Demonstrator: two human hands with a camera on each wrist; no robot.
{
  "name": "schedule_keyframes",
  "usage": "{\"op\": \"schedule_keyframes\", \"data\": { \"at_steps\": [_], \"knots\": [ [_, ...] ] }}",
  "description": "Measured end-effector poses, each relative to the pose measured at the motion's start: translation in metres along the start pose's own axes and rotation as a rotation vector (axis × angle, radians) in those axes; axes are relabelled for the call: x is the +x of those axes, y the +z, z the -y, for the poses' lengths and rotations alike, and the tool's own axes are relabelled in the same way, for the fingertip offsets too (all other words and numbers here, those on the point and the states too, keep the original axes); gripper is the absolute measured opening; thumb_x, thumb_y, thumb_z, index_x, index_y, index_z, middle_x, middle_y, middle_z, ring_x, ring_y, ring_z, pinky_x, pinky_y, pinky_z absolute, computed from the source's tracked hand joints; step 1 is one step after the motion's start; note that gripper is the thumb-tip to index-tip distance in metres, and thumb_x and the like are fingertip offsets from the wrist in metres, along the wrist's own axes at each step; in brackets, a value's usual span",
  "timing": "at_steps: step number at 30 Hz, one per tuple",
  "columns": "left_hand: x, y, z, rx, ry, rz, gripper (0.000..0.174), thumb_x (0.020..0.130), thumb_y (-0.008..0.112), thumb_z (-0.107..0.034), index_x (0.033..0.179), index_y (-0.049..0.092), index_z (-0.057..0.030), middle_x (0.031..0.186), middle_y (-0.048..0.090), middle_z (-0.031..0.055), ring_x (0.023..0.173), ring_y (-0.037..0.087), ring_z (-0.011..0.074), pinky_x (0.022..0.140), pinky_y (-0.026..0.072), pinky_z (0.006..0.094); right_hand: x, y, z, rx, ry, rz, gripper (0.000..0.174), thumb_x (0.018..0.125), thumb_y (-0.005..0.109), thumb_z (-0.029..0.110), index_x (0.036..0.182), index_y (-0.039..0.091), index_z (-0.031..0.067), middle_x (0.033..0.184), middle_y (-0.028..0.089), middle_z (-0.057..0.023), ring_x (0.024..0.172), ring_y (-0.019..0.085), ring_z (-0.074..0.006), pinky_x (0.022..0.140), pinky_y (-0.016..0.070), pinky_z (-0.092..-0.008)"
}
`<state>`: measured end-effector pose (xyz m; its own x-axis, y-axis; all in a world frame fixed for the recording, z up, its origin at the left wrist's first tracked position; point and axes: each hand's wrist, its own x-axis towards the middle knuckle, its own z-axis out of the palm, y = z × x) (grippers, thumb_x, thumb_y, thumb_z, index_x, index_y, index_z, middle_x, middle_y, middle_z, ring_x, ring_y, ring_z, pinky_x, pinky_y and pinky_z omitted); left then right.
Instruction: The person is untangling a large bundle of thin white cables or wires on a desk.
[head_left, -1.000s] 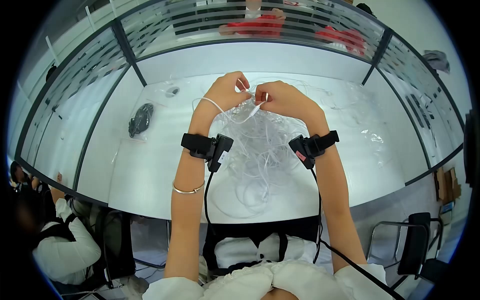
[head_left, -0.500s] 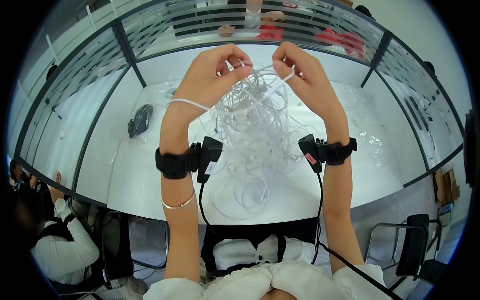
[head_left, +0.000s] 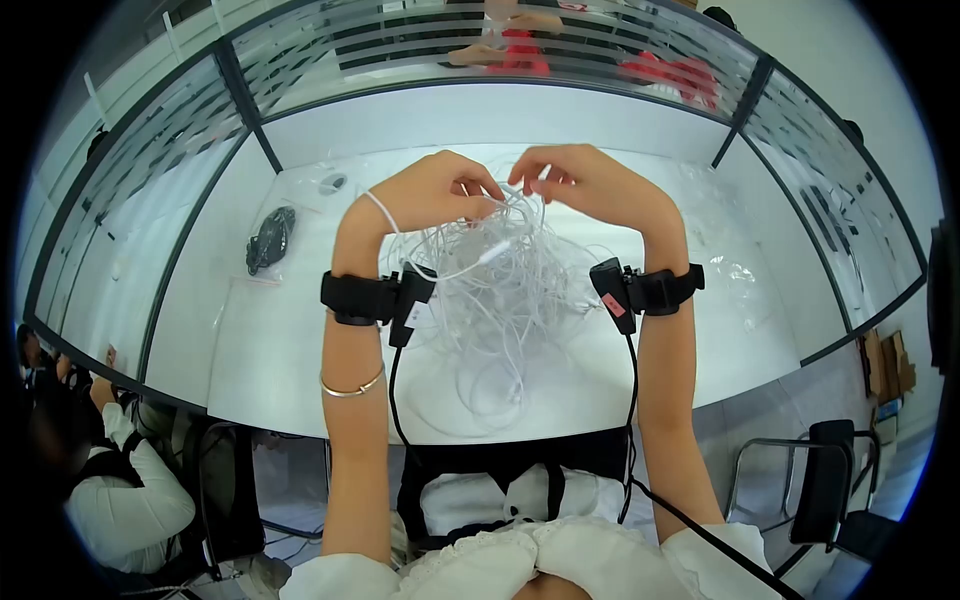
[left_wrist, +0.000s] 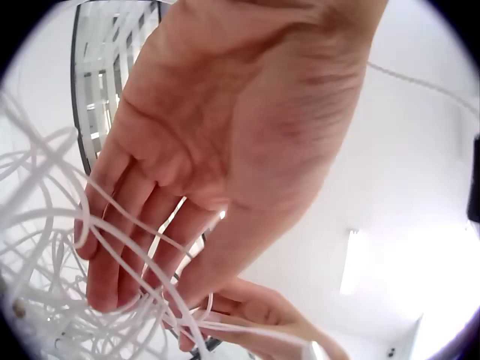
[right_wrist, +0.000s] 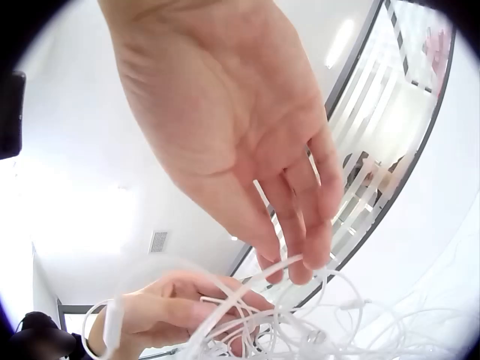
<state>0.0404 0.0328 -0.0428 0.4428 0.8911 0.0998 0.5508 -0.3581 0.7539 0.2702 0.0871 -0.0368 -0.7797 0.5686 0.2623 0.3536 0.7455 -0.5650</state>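
A tangled pile of thin white cables lies on the white table. My left hand, over the pile's far part, pinches a strand between thumb and fingers; one cable loops over this wrist to a small white connector. Close on its right, my right hand holds a strand at its fingertips. In the left wrist view, loose loops cross the fingers of my left hand. The right wrist view shows my right hand palm-on, its fingertips touching a cable.
A black item in a clear bag lies at the table's left, near a round hole. Clear plastic lies at the right. Low partitions edge the table; people sit beyond and at the left. A chair stands right.
Both hands rose with cables from the pile, spreading apart, then came back down and closer together. The lifted strands sank with them, and the connector now hangs nearer the left hand.
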Motion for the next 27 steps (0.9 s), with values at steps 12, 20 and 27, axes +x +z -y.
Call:
{"op": "schedule_keyframes", "data": {
  "at_steps": [12, 20, 27],
  "knots": [
    [0.002, -0.005, 0.008, 0.184, 0.001, -0.222, 0.006, 0.081, 0.064, -0.003, 0.083, 0.06, 0.0001, 0.077, 0.064, 0.006, 0.071, 0.062, 0.0133, 0.067, 0.0501, 0.0268, 0.011, 0.022, -0.003, -0.163, 0.025, -0.072, 0.019, 0.08, 0.067, 0.024, 0.09, 0.067, 0.0079, 0.066, 0.057, -0.0045, 0.059, 0.051, -0.0163, 0.054, 0.038, -0.0313],
    [-0.004, -0.03, 0.013, 0.273, 0.213, -0.811, 0.009, 0.079, 0.069, -0.008, 0.083, 0.063, -0.0019, 0.075, 0.066, 0.0049, 0.064, 0.059, 0.013, 0.062, 0.048, 0.0278, 0.0, 0.011, -0.016, -0.093, 0.006, -0.071, 0.022, 0.083, 0.069, 0.03, 0.084, 0.064, 0.0084, 0.086, 0.061, -0.001, 0.081, 0.055, -0.0126, 0.067, 0.0439, -0.0308],
    [-0.018, -0.052, 0.042, -0.052, 0.047, -1.046, 0.015, 0.083, 0.066, -0.014, 0.089, 0.062, -0.0011, 0.077, 0.066, 0.0062, 0.06, 0.063, 0.0133, 0.051, 0.0446, 0.0247, 0.005, -0.004, -0.002, 0.22, -0.039, -0.038, 0.022, 0.089, 0.064, 0.028, 0.085, 0.064, 0.006, 0.078, 0.061, 0.001, 0.073, 0.052, -0.0078, 0.068, 0.0419, -0.0253]
  ]
}}
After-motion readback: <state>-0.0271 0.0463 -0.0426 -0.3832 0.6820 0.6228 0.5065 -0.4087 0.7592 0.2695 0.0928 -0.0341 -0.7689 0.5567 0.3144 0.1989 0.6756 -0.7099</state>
